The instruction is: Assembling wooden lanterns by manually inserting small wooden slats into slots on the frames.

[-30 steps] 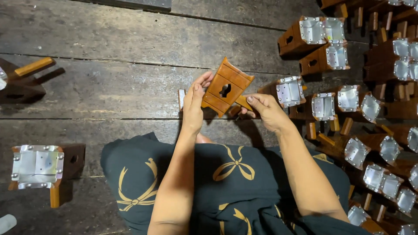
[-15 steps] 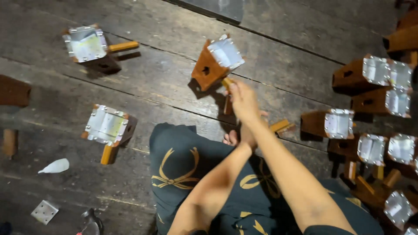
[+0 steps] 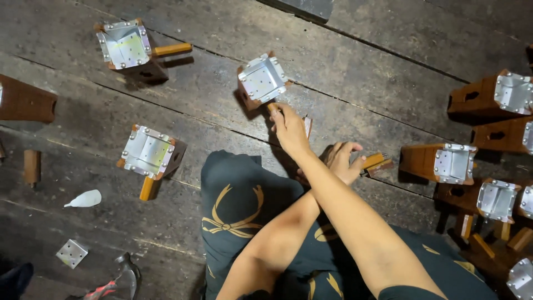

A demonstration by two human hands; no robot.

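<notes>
1. The arms are crossed over each other. The right hand [image 3: 290, 129] reaches forward over the floorboards and grips the wooden handle of a small wooden box with a shiny metal plate [image 3: 261, 80], fingers wrapped around the handle right where it meets the box. That box sits out on the plank floor [image 3: 355, 61], straight ahead of the person's knees, plate facing up.

2. The left hand [image 3: 343, 161] is tucked under the right forearm, fingers curled loosely, and its fingertips touch a short wooden peg [image 3: 375, 163] lying on the floor just beside the knee. Can't really tell if it's properly gripping the peg or just resting on it.

3. The person sits on the floor in dark trousers with a gold pattern [image 3: 244, 205].

4. Off to the left, two more plated boxes with handles: one near the far left part of the floor [image 3: 126, 47], another closer in [image 3: 151, 155].

5. Near the left edge there's a plain brown wooden block [image 3: 25, 103] and a loose peg [image 3: 31, 165].

6. Closer to the near-left corner: a small white squeeze bottle [image 3: 86, 198], a loose square metal plate [image 3: 71, 253] and what looks like a hammer [image 3: 119, 283].

7. Along the right edge sits a whole cluster of finished boxes [image 3: 444, 162], lying on their sides, plates catching the light.
</notes>
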